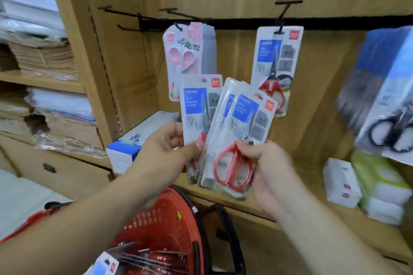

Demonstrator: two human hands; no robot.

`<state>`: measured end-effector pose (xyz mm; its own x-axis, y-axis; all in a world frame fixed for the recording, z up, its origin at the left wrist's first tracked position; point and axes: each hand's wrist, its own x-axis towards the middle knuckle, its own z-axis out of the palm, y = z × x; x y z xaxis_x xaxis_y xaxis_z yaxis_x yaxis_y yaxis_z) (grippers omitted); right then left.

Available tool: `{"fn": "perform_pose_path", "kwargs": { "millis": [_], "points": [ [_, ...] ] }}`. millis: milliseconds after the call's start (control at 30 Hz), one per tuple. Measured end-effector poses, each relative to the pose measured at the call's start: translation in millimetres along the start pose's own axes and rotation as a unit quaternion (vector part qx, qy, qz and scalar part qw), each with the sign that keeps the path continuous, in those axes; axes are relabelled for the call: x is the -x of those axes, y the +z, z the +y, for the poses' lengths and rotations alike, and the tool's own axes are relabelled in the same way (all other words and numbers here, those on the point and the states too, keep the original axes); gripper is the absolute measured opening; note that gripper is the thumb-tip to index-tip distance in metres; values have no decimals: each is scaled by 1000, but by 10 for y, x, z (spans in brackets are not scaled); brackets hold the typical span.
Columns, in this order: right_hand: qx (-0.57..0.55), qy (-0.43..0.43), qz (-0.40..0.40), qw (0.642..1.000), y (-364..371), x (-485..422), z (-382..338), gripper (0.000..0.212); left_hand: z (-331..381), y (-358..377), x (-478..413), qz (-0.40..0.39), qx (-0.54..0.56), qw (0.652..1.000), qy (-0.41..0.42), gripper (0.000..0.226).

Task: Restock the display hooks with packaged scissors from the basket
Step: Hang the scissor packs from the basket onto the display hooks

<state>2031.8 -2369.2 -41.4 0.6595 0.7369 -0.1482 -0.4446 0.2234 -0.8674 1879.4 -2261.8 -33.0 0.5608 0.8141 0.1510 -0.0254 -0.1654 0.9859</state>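
Red plastic mesh basket (165, 225) bottom centre, packs inside. Left hand (167, 152) thumb-pinches blue-label scissors pack (194, 105) mid-frame. Right hand (268, 163), fingers curled, grips fanned red-handled scissors packs (237, 140) beside it. Black wire hooks (285, 12) upper centre.

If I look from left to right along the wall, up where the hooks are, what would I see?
Paper stacks → bare hook → pink scissors pack → hanging red scissors pack → black scissors pack.
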Motion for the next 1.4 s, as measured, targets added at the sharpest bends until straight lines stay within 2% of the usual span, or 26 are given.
{"fn": "perform_pose_path", "kwargs": {
  "millis": [267,400,567,700,933,1067,1300,1367,1400],
  "points": [
    [24,-107,66,992,-564,265,-567,31,499,633,-288,-32,-85,993,79,16],
    [72,-186,95,975,-641,301,-675,34,693,854,-286,-40,-86,991,92,15],
    [71,-234,91,965,-614,239,-840,35,795,986,-382,-53,-77,990,108,13],
    [35,-252,101,962,-567,173,-877,34,868,1057,-532,-58,-59,991,103,16],
    [30,-258,82,962,-511,75,-750,37,730,1084,-660,-66,1,993,96,18],
    [48,-277,88,956,-486,-25,-785,35,770,1123,-746,-73,-8,993,93,23],
    [52,-278,80,956,-448,-133,-781,36,763,1225,-1055,4,-21,1000,10,41],
    [49,-267,64,960,-450,-143,-779,36,702,1254,-1062,17,-22,1000,3,40],
    [48,-260,56,963,-452,-145,-774,37,659,1254,-1048,41,-58,997,20,38]
  ]
}}
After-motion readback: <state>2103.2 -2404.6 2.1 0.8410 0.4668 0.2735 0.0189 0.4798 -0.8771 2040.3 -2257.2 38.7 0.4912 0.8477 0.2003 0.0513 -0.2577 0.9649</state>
